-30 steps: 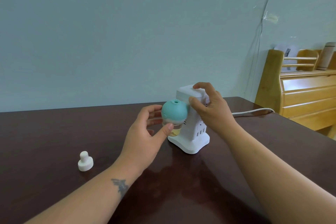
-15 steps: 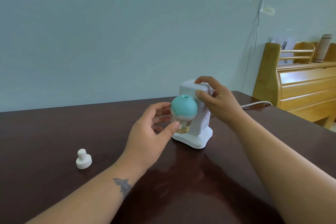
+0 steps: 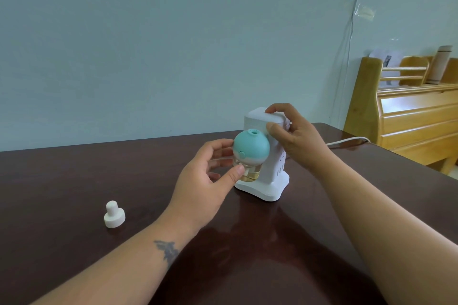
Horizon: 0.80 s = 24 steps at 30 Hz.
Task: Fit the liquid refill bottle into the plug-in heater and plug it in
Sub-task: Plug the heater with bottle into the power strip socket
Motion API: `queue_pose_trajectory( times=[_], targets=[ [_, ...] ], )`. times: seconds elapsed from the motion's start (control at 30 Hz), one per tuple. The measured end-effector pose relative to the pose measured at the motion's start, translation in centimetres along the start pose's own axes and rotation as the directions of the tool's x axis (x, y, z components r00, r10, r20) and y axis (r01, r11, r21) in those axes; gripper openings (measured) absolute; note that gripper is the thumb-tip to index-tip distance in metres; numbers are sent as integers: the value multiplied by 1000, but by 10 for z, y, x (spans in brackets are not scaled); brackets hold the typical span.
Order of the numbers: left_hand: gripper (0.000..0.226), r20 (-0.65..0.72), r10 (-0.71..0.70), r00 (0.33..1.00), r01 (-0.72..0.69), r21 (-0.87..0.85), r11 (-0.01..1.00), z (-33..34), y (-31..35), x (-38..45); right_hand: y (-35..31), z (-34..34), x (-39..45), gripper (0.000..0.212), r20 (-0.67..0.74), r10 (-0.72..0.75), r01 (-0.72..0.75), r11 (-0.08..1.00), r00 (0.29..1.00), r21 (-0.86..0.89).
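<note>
Hands are seen at a white socket tower (image 3: 266, 176) standing on a dark table (image 3: 74, 181). Against the tower's left face a teal heater (image 3: 251, 147) is held, with the clear bottle (image 3: 250, 173) of yellowish liquid fitted beneath it. The bottle is pinched by the left hand (image 3: 203, 188): the thumb tip is pressed on its near side, while the curled fingers (image 3: 220, 146) are set behind it and the heater. The tower's top is gripped by the right hand (image 3: 297, 141), thumb on its front, fingers curled over. A white cap (image 3: 114, 214) is left well to the tower's left. A white cord (image 3: 347, 142) is run off to the tower's right.
</note>
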<state>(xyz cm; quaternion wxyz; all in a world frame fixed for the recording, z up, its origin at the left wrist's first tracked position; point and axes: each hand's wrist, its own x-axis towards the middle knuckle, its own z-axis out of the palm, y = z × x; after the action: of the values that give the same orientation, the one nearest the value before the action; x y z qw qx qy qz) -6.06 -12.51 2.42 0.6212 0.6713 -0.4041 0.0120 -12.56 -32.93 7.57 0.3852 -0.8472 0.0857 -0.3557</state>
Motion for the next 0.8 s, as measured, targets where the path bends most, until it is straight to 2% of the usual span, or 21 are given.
queue_pose_trajectory(
  times=[0.17,0.27,0.33,0.43,0.5,0.57,0.63,0.7,0.8],
  targets=[
    [37,6,-3,1000,3,3,1000,0,0,0,0,-1,-4,24,48,12,-13,1000,999,19],
    [35,12,-4,1000,4,8,1000,-1,0,-1,-1,-3,-5,36,98,28,-35,997,995,70],
    [36,27,-5,1000,5,30,1000,-2,1,0,-6,-5,-5,44,102,41,-45,998,994,41],
    [42,45,-30,999,30,15,999,-2,1,2,-22,-8,-5,42,-90,-31,27,999,995,-47],
    [45,66,-68,996,69,-10,998,-2,2,4,-36,-10,-10,29,-249,-102,79,992,963,-102],
    [46,81,-92,992,95,-26,995,-1,4,5,-48,-10,-19,16,-313,-158,111,981,937,-162],
    [46,79,-99,992,102,-35,994,-1,6,6,-53,-6,-32,14,-244,-145,98,976,959,-193],
    [46,72,-98,993,100,-35,994,0,8,6,-52,1,-46,21,-133,-67,41,981,989,-188],
    [47,77,-96,992,97,-11,995,1,11,6,-43,9,-61,31,-45,28,-34,988,999,-154]
  ],
)
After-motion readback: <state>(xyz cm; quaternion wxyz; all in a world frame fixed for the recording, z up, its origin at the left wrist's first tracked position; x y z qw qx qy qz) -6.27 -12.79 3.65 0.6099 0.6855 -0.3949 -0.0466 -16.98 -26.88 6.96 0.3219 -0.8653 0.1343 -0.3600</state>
